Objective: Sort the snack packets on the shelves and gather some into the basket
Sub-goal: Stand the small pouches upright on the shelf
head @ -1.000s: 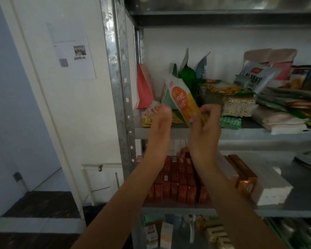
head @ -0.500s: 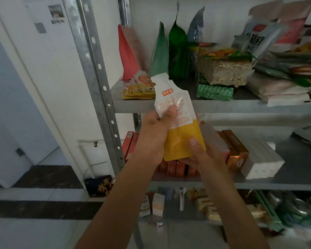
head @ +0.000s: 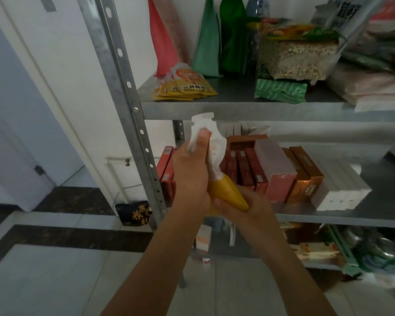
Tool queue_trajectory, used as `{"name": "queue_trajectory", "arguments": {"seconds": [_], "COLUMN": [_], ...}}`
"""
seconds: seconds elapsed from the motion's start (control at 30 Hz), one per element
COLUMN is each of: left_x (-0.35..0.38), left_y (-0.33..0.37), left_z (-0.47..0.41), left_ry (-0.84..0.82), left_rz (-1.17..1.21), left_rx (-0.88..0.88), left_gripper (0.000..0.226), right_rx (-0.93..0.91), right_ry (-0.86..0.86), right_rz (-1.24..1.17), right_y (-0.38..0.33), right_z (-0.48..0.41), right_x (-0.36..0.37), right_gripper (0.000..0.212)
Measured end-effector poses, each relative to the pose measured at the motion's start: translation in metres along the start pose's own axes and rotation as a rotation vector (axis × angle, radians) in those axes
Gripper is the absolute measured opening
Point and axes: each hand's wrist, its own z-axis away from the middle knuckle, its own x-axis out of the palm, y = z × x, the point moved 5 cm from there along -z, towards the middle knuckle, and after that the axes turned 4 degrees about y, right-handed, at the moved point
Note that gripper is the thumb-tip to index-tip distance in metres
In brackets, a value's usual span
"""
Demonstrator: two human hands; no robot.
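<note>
My left hand (head: 192, 176) grips the white top of the snack packet (head: 217, 169), thumb pressed on it. My right hand (head: 244, 207) has its fingers curled around the yellow bottom. I hold the packet in front of the middle shelf (head: 342, 218), below the yellow packets (head: 185, 86) on the upper shelf (head: 237, 108)

Shelf upright (head: 123, 87): galvanised-looking metal, mottled grey, dull sheen, punched holes. Upper shelf board (head: 237, 108): same grey metal, matt.

Pouch (head: 217, 156): thin plastic film. The white upper part is creased and semi-matt; the yellow lower part is smooth with a soft gloss.

Yellow sachets (head: 187, 87): glossy printed film.

Green pack (head: 281, 91): foil-like, crinkled, reflective.

Clear bag (head: 299, 58): transparent plastic, grainy content visible through it.

Red cartons (head: 249, 169) and white cartons (head: 342, 188): smooth card, low gloss.

Floor tiles (head: 55, 281): polished, reflective.
</note>
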Motion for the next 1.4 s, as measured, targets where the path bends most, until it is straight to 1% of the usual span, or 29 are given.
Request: {"name": "queue_trajectory", "arguments": {"seconds": [0.1,0.2,0.27,0.3,0.37,0.4,0.43,0.47,0.5,0.53,0.6,0.63,0.7,0.73,0.77,0.8,0.83,0.87,0.9,0.93,1.0,1.03,1.07,1.1,1.17,1.23,1.27,1.3,1.4], "left_x": [0.0,0.0,0.0,-0.001,-0.001,0.0,-0.001,-0.003,-0.005,-0.009,-0.019,-0.024,-0.032,-0.033,-0.033,-0.031,-0.03,-0.03,-0.03,-0.029,-0.024,-0.021,-0.018,-0.016,-0.013,-0.012,-0.012,-0.012,-0.019], "left_y": [-0.004,-0.006,-0.007,-0.009,-0.011,-0.012,-0.011,-0.009,-0.006,-0.005,-0.002,-0.002,-0.003,-0.001,0.001,0.002,0.003,0.003,0.003,0.003,0.008,0.013,0.018,0.023,0.032,0.034,0.031,0.028,0.024], "left_z": [0.001,0.004,0.012,0.015,0.023,0.027,0.029,0.03,0.029,0.026,0.02,0.015,0.009,0.009,0.01,0.01,0.011,0.008,0.006,0.003,0.001,0.002,0.003,0.004,0.006,0.004,0.002,-0.001,-0.011], "left_ry": [0.01,-0.053,-0.063,-0.067,-0.134,-0.188,-0.225,-0.247,-0.257,-0.257,-0.239,-0.215,-0.182,-0.185,-0.211,-0.251,-0.285,-0.287,-0.283,-0.296,-0.382,-0.435,-0.487,-0.54,-0.626,-0.655,-0.636,-0.593,-0.437], "left_rz": [-0.069,-0.052,-0.059,-0.069,-0.053,-0.029,0.022,0.108,0.217,0.306,0.398,0.395,0.345,0.325,0.321,0.318,0.309,0.291,0.274,0.275,0.322,0.343,0.367,0.394,0.439,0.446,0.431,0.413,0.372], "left_rx": [0.018,-0.023,-0.04,-0.043,-0.046,-0.06,-0.081,-0.11,-0.15,-0.179,-0.21,-0.211,-0.193,-0.178,-0.176,-0.181,-0.197,-0.225,-0.26,-0.299,-0.363,-0.378,-0.379,-0.366,-0.316,-0.266,-0.242,-0.227,-0.204], "left_gripper": [0.028,0.032,0.033,0.037,0.052,0.059,0.06,0.051,0.044,0.043,0.038,0.037,0.038,0.041,0.044,0.046,0.046,0.044,0.042,0.041,0.042,0.043,0.045,0.047,0.049,0.051,0.053,0.054,0.041], "right_rx": [-0.093,0.002,0.006,-0.074,-0.357,-0.485,-0.579,-0.644,-0.7,-0.746,-0.746,-0.719,-0.607,-0.545,-0.523,-0.561,-0.658,-0.799,-0.936,-1.033,-1.125,-1.146,-1.134,-1.07,-0.816,-0.5,-0.345,-0.213,0.112], "right_ry": [0.006,0.104,0.175,0.244,0.38,0.41,0.425,0.425,0.42,0.409,0.318,0.257,0.122,0.094,0.102,0.137,0.178,0.208,0.221,0.204,0.169,0.171,0.171,0.169,0.24,0.395,0.433,0.419,0.25], "right_rz": [0.068,-0.104,-0.086,0.053,0.53,0.758,0.889,0.943,0.961,0.971,0.92,0.82,0.407,0.203,0.117,0.145,0.299,0.517,0.71,0.843,0.964,0.959,0.896,0.764,0.429,0.143,0.003,-0.131,-0.527], "right_y": [-0.003,0.007,0.011,0.011,0.004,0.002,0.001,0.002,0.002,0.002,0.004,0.006,0.005,0.004,0.001,-0.003,-0.01,-0.015,-0.016,-0.016,-0.018,-0.019,-0.022,-0.027,-0.04,-0.048,-0.048,-0.046,-0.038], "right_z": [0.0,-0.003,-0.006,-0.006,-0.005,-0.003,-0.001,0.002,0.004,0.005,0.004,0.004,0.003,0.003,0.003,0.003,0.003,0.003,0.004,0.003,-0.001,-0.002,-0.003,-0.003,-0.003,-0.001,0.001,0.001,0.002], "right_x": [-0.001,-0.009,-0.011,-0.014,-0.014,-0.009,-0.003,0.002,0.007,0.012,0.018,0.019,0.014,0.01,0.006,0.004,0.003,0.006,0.011,0.015,0.017,0.016,0.014,0.011,0.0,-0.013,-0.015,-0.016,-0.009], "right_gripper": [0.022,0.023,0.026,0.026,0.015,0.016,0.026,0.033,0.038,0.043,0.052,0.059,0.067,0.064,0.061,0.06,0.062,0.063,0.06,0.055,0.042,0.038,0.035,0.033,0.029,0.018,0.014,0.013,0.03]}}
